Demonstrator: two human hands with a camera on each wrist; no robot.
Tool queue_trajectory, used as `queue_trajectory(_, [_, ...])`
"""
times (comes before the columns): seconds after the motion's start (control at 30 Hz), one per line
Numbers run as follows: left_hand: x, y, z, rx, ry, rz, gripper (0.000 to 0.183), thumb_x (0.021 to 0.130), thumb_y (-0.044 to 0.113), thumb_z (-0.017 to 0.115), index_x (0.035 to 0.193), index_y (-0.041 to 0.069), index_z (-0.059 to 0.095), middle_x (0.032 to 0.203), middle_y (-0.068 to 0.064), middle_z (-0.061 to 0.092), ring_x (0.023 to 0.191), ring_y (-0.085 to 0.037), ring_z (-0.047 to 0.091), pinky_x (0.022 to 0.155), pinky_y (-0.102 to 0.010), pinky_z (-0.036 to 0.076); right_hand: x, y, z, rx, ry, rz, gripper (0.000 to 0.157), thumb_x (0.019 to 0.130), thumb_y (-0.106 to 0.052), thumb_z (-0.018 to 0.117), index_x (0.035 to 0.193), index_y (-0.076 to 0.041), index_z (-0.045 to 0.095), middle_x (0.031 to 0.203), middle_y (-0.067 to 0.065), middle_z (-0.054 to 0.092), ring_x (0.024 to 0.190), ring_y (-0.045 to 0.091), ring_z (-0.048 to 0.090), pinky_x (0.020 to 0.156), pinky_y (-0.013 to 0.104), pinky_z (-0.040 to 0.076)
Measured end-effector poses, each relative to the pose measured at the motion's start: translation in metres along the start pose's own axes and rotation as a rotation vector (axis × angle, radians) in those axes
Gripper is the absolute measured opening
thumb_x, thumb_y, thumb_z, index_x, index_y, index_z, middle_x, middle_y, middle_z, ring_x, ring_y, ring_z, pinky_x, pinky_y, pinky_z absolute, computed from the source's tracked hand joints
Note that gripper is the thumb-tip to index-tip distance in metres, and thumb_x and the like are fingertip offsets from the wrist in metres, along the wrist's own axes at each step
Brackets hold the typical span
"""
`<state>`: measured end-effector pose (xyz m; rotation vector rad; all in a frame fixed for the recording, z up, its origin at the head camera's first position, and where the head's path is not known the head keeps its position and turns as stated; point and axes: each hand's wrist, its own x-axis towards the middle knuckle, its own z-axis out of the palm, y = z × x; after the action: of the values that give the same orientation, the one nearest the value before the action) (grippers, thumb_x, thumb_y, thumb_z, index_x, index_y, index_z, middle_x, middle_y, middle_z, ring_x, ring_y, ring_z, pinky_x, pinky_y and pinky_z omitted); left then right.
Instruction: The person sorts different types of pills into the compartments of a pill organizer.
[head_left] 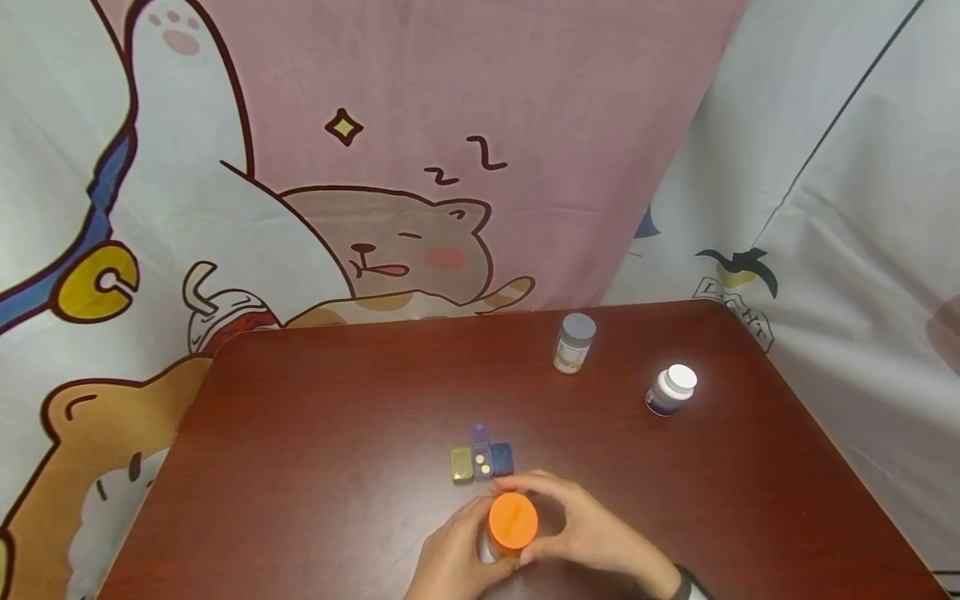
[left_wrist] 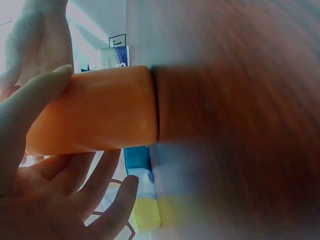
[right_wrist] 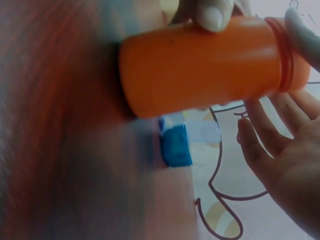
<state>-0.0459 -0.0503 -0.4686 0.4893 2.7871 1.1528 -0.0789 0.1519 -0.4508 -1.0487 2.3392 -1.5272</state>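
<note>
An orange pill bottle (left_wrist: 100, 112) with an orange cap (head_left: 513, 521) stands upright on the table near its front edge. My left hand (head_left: 453, 554) grips the bottle's body, thumb on one side and fingers on the other. Around the cap, the thumb and fingers of my right hand (head_left: 581, 521) hold it from the right. Just beyond the hands lies a small pill organizer (head_left: 482, 462) with yellow, purple and blue compartments. Its purple lid (head_left: 480, 434) is raised, and two pale tablets (head_left: 483, 464) lie in that compartment. The yellow and blue lids are down.
A grey-capped bottle (head_left: 574, 343) stands at the back of the brown table (head_left: 337, 417). Farther right is a white bottle (head_left: 671, 390) with a dark blue lower label. Printed cloth (head_left: 562, 100) hangs behind the table and along its sides.
</note>
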Motion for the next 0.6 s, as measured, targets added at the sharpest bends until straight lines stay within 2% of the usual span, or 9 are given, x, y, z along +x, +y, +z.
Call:
queue_trajectory(0.13, [0.0, 0.0, -0.001, 0.005, -0.016, -0.01, 0.066, 0.066, 0.047, 0.078, 0.121, 0.016, 0.058, 0.116, -0.004, 0.067, 0.098, -0.019, 0.062, 0.077, -0.048, 0.056, -0.001, -0.001, 0.007, -0.004, 0.04, -0.008, 0.066, 0.072, -0.033, 0.077, 0.132, -0.016, 0.054, 0.125, 0.001, 0.062, 0.112, 0.015, 0.052, 0.096, 0.042, 0.047])
queue_trajectory(0.2, [0.0, 0.0, -0.002, 0.006, -0.019, -0.011, 0.067, 0.066, 0.047, 0.079, 0.121, 0.015, 0.058, 0.117, -0.004, 0.067, 0.099, -0.02, 0.062, 0.077, -0.048, 0.056, -0.002, 0.0, 0.01, -0.029, 0.078, -0.04, 0.065, 0.072, -0.032, 0.077, 0.13, -0.014, 0.055, 0.124, 0.002, 0.062, 0.112, 0.017, 0.053, 0.096, 0.039, 0.047])
queue_trajectory(0.3, [0.0, 0.0, -0.002, 0.009, -0.017, -0.009, 0.066, 0.066, 0.046, 0.078, 0.121, 0.014, 0.059, 0.115, -0.003, 0.067, 0.098, -0.019, 0.062, 0.077, -0.047, 0.056, -0.003, -0.001, 0.015, -0.053, 0.135, -0.032, 0.065, 0.071, -0.032, 0.078, 0.129, -0.015, 0.056, 0.123, 0.001, 0.063, 0.112, 0.016, 0.053, 0.095, 0.038, 0.048])
queue_trajectory(0.37, [0.001, 0.0, -0.002, 0.009, -0.018, -0.007, 0.066, 0.066, 0.046, 0.078, 0.121, 0.014, 0.059, 0.116, -0.003, 0.067, 0.098, -0.019, 0.062, 0.077, -0.047, 0.056, -0.004, -0.002, 0.02, -0.064, 0.179, -0.012, 0.065, 0.07, -0.033, 0.078, 0.128, -0.015, 0.057, 0.121, 0.0, 0.064, 0.11, 0.016, 0.054, 0.093, 0.04, 0.048])
queue_trajectory(0.5, [0.002, -0.001, -0.001, -0.004, -0.04, -0.035, 0.069, 0.066, 0.041, 0.08, 0.125, 0.014, 0.057, 0.121, -0.005, 0.066, 0.103, -0.023, 0.061, 0.081, -0.05, 0.055, -0.007, -0.008, 0.031, -0.062, 0.282, 0.095, 0.064, 0.066, -0.036, 0.08, 0.124, -0.019, 0.06, 0.119, -0.004, 0.065, 0.108, 0.013, 0.056, 0.094, 0.039, 0.047])
queue_trajectory(0.6, [0.002, -0.002, -0.001, -0.021, -0.052, -0.058, 0.07, 0.065, 0.038, 0.08, 0.127, 0.015, 0.057, 0.124, -0.005, 0.065, 0.106, -0.024, 0.06, 0.083, -0.052, 0.054, -0.01, -0.013, 0.039, -0.082, 0.374, 0.132, 0.065, 0.063, -0.034, 0.082, 0.122, -0.02, 0.061, 0.115, -0.005, 0.066, 0.105, 0.012, 0.057, 0.094, 0.037, 0.046])
